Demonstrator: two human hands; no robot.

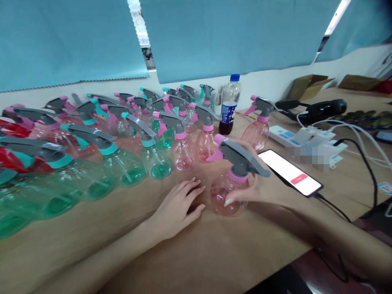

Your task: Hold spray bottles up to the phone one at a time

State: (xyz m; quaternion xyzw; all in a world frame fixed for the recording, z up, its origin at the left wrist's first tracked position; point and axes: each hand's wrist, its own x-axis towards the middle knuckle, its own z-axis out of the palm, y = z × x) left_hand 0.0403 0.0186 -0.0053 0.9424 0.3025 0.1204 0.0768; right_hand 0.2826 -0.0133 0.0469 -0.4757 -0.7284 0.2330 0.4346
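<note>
My right hand [249, 192] is wrapped round a pink spray bottle [223, 196] with a grey and pink trigger head. Its thumb presses on the near side of the clear body, and the other fingers are hidden behind it. My left hand [180, 206] lies on the brown tabletop [196, 253] just left of that bottle, fingers stretched out and holding nothing. Beyond my left hand stand a green spray bottle [156, 161] and another pink spray bottle [183, 153], both upright.
Several more green and pink spray bottles [104, 163] crowd the left and back. A cola bottle [228, 110] stands near the wall, with a lone pink spray bottle [256, 130] beside it. To the right lie a lit phone [294, 173], a power strip [284, 136] and cables.
</note>
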